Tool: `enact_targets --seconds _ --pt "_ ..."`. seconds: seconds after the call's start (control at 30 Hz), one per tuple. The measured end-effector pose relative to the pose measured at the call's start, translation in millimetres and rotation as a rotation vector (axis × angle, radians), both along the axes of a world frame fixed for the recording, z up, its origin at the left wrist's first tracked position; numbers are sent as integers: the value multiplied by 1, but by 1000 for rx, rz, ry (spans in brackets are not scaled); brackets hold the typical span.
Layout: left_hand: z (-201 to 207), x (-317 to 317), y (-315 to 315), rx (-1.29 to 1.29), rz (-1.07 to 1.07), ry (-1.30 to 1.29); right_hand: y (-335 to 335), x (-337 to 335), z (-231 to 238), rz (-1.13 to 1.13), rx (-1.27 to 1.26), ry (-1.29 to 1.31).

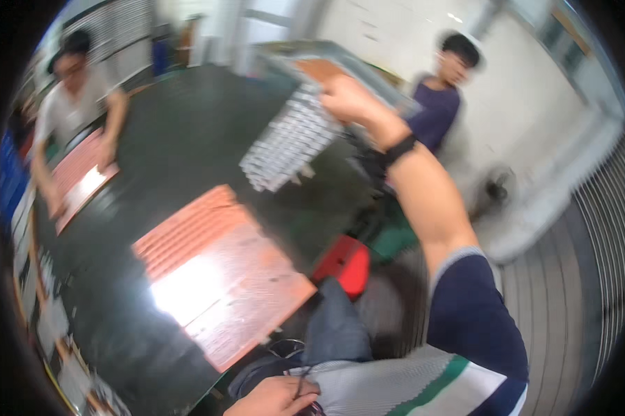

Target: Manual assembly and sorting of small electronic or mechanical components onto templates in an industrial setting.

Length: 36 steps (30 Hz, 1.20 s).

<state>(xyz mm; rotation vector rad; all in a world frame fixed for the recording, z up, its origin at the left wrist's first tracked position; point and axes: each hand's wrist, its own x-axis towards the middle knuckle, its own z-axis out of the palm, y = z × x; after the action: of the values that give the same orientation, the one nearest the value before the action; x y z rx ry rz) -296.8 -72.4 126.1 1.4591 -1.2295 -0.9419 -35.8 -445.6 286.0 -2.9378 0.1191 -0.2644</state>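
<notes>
My right hand [346, 97] is raised at arm's length and grips the edge of a grey tray [368, 66] that is tilted steeply. Rows of small white parts [288, 139] hang or slide from its underside toward the black table [187, 139]. On the table below lies a large orange ridged tray [215, 270], part of it glaring with reflected light. My left hand [274, 399] rests low by my lap at the bottom edge, fingers curled near a thin dark cord. Whether it grips anything is unclear. The picture is motion-blurred.
At the table's left a person in a light shirt leans over a second orange tray [83, 177]. A person in a purple shirt [437, 111] stands behind the raised tray. A red stool [344, 263] is beside my knee. Small items line the table's left edge.
</notes>
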Motion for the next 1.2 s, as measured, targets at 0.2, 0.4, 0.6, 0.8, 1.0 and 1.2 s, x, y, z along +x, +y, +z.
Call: enact_targets --seconds 0.2,0.4,0.6,0.8,1.0,1.2 --pt "0 -4 -49 89 -116 0 -119 -127 10 -341 317 -115" --pt "5 -10 -95 47 -338 -134 -223 -267 -4 -707 318 -131" --pt "11 -12 -131 36 -421 -218 -284 -389 -59 -846 -255 -435" --pt "11 -12 -148 43 -397 -229 -305 -520 -183 -1348 125 -807" --pt "8 -10 -158 103 -385 -297 -257 -581 -310 -1668 517 -1032" --pt "6 -17 -168 153 -428 -335 -223 -621 -314 -1840 720 -1225"
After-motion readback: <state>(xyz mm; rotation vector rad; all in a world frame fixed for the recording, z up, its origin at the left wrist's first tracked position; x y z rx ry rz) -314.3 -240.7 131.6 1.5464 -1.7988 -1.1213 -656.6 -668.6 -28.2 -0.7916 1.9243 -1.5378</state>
